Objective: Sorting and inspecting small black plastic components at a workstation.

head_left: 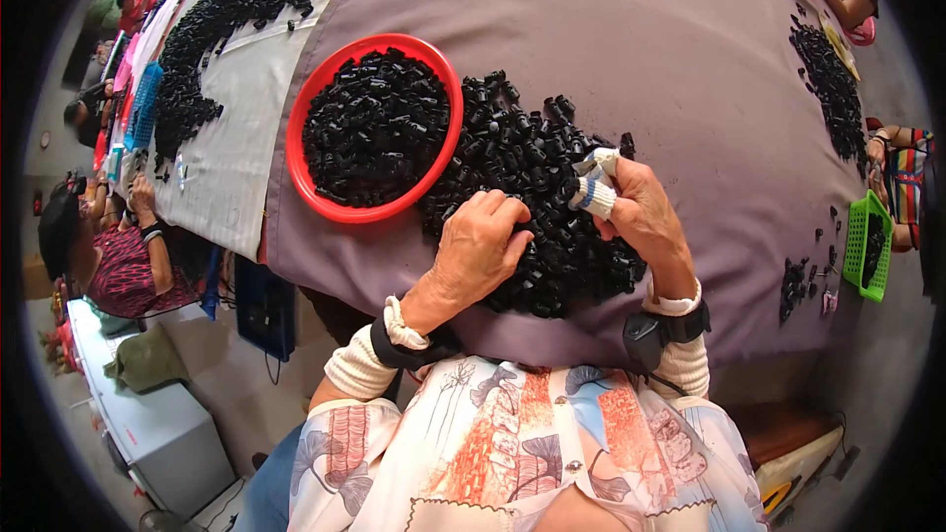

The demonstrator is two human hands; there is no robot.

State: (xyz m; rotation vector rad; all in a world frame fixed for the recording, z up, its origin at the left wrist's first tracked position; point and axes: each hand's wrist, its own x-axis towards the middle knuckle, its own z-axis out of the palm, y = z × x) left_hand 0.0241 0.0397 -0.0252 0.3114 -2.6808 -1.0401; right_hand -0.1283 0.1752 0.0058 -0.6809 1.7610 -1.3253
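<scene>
While a long spread of black plastic pieces lies on the pale cloth far left of the red bowl, the bowl itself sits heaped with small black parts on the purple tabletop. Just right of the bowl and touching its rim, a loose pile of black parts spreads toward the person. On that pile, right of the bowl's lower edge, the left hand rests with fingers curled over the pieces. Further right, the right hand pinches its cloth-wrapped fingers together; whether they grip a part I cannot tell. Far right of the bowl stands a green basket.
</scene>
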